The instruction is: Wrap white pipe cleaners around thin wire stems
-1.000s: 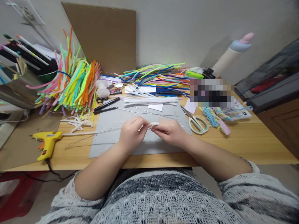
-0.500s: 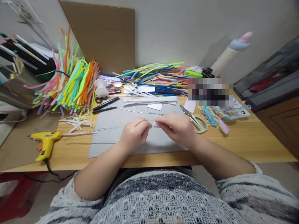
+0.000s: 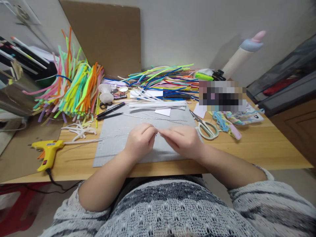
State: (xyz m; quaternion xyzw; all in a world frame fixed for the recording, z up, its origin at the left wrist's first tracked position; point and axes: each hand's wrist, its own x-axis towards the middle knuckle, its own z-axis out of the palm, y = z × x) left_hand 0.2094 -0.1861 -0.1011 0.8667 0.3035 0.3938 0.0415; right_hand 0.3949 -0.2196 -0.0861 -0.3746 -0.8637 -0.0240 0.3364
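Stub [image 3: 159, 132], white and mostly hidden, is pinched between the closed fingertips of the left hand [image 3: 140, 142] and the right hand [image 3: 184, 142], just above the grey mat [image 3: 111, 144]. Scissors [image 3: 206, 127] lie near the right hand, and a yellow glue gun [image 3: 48, 152] lies well off to the left.

A plain white wall [image 3: 185, 29] is seen behind a wooden table [image 3: 259, 151], which is set close against it. A brown cardboard sheet [image 3: 108, 36] is leaned upright on the wall at the table's back edge. To the right, a dark shelf unit [image 3: 291, 89] is placed above a wooden cabinet [image 3: 298, 131], just beside the table. A pale grey floor [image 3: 304, 176] is glimpsed at the lower right, and a red stool [image 3: 14, 210] is partly shown under the table's left end. Everything is lit softly and evenly; only faint shadows are cast on the wall.
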